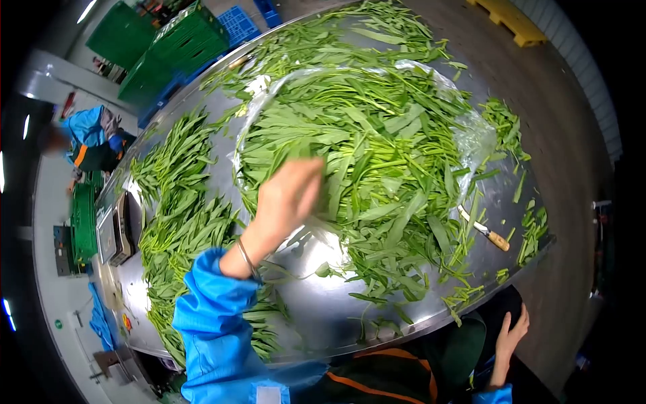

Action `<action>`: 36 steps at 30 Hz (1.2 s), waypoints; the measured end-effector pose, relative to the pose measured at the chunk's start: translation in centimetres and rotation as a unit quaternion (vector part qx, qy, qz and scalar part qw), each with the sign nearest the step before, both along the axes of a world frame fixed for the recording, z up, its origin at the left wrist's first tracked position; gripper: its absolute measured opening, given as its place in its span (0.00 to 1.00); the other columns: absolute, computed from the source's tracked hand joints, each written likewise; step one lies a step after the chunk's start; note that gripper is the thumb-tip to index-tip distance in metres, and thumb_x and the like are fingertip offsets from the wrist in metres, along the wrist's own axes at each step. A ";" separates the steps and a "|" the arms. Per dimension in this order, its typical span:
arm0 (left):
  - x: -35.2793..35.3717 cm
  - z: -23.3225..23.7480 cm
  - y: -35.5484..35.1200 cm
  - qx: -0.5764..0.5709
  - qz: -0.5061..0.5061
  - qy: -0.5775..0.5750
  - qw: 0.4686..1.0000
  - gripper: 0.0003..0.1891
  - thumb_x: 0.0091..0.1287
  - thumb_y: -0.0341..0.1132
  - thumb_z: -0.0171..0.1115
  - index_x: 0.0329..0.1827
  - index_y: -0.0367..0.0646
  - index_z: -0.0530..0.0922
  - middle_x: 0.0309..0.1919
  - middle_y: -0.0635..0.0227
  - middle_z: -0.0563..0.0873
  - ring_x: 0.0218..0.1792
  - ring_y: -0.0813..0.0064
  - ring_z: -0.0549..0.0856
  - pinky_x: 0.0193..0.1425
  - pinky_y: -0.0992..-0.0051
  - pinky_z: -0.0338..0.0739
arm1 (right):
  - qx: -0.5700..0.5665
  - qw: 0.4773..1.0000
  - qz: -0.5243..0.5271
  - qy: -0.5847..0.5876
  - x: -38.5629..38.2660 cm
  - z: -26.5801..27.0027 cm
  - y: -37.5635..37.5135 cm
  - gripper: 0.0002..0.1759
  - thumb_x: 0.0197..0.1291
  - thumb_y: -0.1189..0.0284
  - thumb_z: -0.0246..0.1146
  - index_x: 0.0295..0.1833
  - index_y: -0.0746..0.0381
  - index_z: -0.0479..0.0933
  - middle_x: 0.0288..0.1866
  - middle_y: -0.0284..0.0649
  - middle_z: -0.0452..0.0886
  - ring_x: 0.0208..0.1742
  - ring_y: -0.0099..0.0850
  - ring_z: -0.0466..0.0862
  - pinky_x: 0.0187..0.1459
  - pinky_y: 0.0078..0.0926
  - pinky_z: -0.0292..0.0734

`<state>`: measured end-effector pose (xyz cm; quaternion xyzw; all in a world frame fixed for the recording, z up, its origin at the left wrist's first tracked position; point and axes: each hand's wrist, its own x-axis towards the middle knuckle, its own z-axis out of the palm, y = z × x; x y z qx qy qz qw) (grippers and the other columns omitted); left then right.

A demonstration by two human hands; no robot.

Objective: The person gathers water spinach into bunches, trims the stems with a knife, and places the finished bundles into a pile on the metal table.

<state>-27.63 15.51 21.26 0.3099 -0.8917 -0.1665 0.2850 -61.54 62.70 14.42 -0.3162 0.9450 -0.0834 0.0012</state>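
A big heap of long-leaved greens (377,141) lies on a clear plastic sheet (474,138) on the metal table (303,337). Over the heap's near left side is my left hand (289,195), curled closed and blurred by motion. Smeared green shows beside its fingers, but what they hold is too blurred to make out. My right hand (515,331) is below the table's near right edge, beside my dark clothing, with its fingers apart and nothing in them. A knife (496,240) with a wooden handle lies right of the heap.
More greens (185,236) lie in a long pile on the left. Beside them stands a scale (116,229). Loose stems lie near the right edge. Green crates (188,40) are stacked behind the table. A person in blue (94,138) is at the far left.
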 end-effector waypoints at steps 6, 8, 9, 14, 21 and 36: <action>-8.3 -1.3 -6.8 0.014 -0.131 -0.388 0.912 0.59 0.40 0.51 0.76 0.73 0.49 0.45 0.67 0.51 0.60 0.70 0.54 0.55 0.72 0.53 0.42 | -0.078 0.995 -0.069 -0.008 1.3 -0.6 -1.4 0.24 0.63 0.67 0.53 0.64 0.63 0.64 0.64 0.49 0.64 0.64 0.45 0.63 0.64 0.37 0.55; -8.6 -1.0 -7.2 0.123 -0.125 -0.440 0.881 0.57 0.40 0.51 0.76 0.72 0.49 0.48 0.63 0.52 0.67 0.66 0.55 0.64 0.71 0.53 0.45 | -0.094 0.993 -0.070 -0.007 1.6 -0.2 -1.4 0.24 0.62 0.68 0.54 0.63 0.63 0.65 0.63 0.49 0.65 0.64 0.45 0.64 0.64 0.36 0.56; -7.5 -1.5 -7.1 0.077 -0.167 -0.374 0.909 0.53 0.41 0.48 0.74 0.70 0.46 0.52 0.54 0.53 0.75 0.60 0.59 0.72 0.69 0.54 0.50 | -0.103 0.992 -0.072 -0.007 1.7 -0.2 -1.4 0.23 0.62 0.68 0.54 0.62 0.63 0.65 0.63 0.48 0.66 0.64 0.45 0.64 0.64 0.36 0.56; -2.7 -1.6 -3.9 0.109 -0.171 -0.397 0.895 0.54 0.43 0.40 0.74 0.71 0.44 0.48 0.59 0.54 0.71 0.62 0.59 0.69 0.69 0.53 0.51 | -0.118 0.991 -0.070 0.008 0.9 -0.9 -1.2 0.22 0.61 0.70 0.55 0.60 0.63 0.67 0.61 0.46 0.68 0.63 0.43 0.66 0.63 0.34 0.57; -4.9 -3.7 0.1 -0.074 -0.096 -0.423 0.898 0.60 0.35 0.36 0.75 0.73 0.46 0.44 0.59 0.49 0.67 0.62 0.53 0.66 0.70 0.50 0.48 | -0.126 0.989 -0.073 -0.007 0.7 -0.7 -1.9 0.22 0.59 0.71 0.56 0.60 0.62 0.68 0.61 0.45 0.68 0.63 0.42 0.66 0.64 0.34 0.57; -2.4 3.0 -4.9 0.079 0.023 0.017 0.996 0.49 0.42 0.34 0.78 0.66 0.35 0.57 0.55 0.56 0.76 0.54 0.68 0.77 0.61 0.74 0.69 | -0.201 0.975 0.084 0.043 5.1 3.2 -9.7 0.30 0.36 0.79 0.56 0.54 0.68 0.71 0.54 0.55 0.71 0.58 0.52 0.68 0.61 0.42 0.60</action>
